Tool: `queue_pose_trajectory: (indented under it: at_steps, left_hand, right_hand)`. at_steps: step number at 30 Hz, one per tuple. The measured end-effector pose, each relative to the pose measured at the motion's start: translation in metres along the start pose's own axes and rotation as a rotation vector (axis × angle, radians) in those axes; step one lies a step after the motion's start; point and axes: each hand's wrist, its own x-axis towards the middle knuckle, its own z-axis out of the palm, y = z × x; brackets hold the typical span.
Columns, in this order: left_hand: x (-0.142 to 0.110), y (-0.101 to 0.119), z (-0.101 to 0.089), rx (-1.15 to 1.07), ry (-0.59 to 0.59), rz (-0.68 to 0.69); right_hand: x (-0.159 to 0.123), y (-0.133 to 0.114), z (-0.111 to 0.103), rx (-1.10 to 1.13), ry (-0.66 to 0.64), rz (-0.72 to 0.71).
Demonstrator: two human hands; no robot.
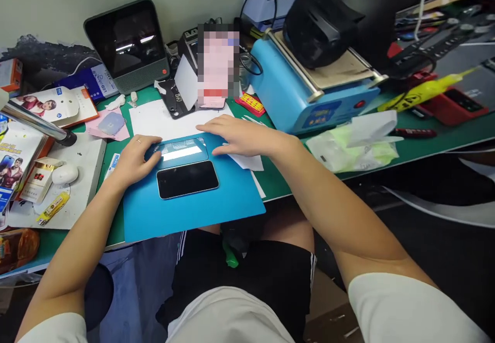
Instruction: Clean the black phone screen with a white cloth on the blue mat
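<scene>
A black-screened smartphone [187,179] lies face up on a blue mat [193,214]. Just beyond it is a clear, rectangular sheet like a screen protector [181,149], reflecting white light. My left hand [136,158], with a ring on one finger, is at the sheet's left end. Its thumb and fingers are curved but apart, and whether they touch the sheet is unclear. On the other side, my right hand [237,135] hovers or rests by the sheet's right end, fingers stretched out and thumb apart. Neither hand visibly grips anything.
Behind the mat lie white paper [145,118] and a dark phone case [170,100]. A smart display [127,44] stands at back left; a blue heating machine [309,95] is at right. Boxes, a cigarette pack [37,180] and a yellow lighter [53,209] crowd the left.
</scene>
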Motion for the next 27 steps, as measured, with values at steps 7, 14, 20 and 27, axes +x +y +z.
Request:
queue_pose_trajectory:
  at_steps: [7,14,20,27]
  left_hand:
    - [-0.011,0.001,-0.004,-0.008,-0.133,0.038]
    - [-0.009,0.000,0.000,-0.008,-0.118,0.016]
    - [-0.011,0.000,0.002,0.011,-0.118,0.025]
    - [-0.011,0.004,0.000,-0.006,-0.124,0.003]
  right_hand:
    - [0.021,0.008,0.006,0.069,-0.134,-0.011]
    - [0.017,0.009,0.018,0.124,0.027,-0.042]
    - [0.021,0.013,0.022,0.144,0.044,-0.066]
    - [0.022,0.014,0.028,0.092,0.098,-0.163]
